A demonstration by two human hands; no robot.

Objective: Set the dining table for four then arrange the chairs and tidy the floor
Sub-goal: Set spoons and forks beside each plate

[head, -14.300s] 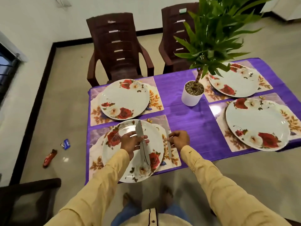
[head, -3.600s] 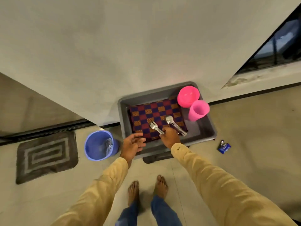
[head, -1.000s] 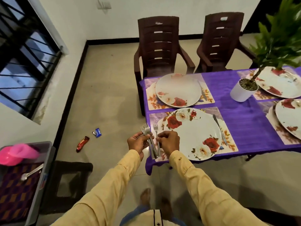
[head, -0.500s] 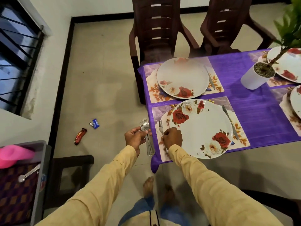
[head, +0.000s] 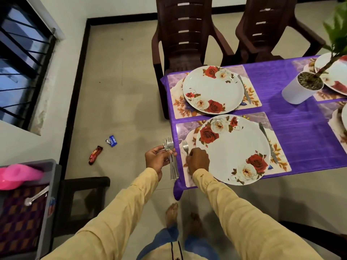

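Right hand (head: 198,160) pinches one fork (head: 185,147) beside the plate (head: 232,149), left hand (head: 159,160) grips spare forks (head: 171,160); a loose grip could drop them.

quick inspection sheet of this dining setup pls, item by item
surface: table under a purple cloth, with floral placemats under the plates.
job's things: near plate and far plate each have a knife at the right in view, near knife and far knife. A single fork is on the placemat left of the near plate. No fork seen by the far plate.
clutter: red wrapper and blue wrapper on the floor.
hands: left hand grips the spare forks just off the table edge. Right hand holds the single fork's handle.
cables: nothing seen.
surroundings: brown chairs on the far side, potted plant, grey bin with pink cups and a spoon, barred window.
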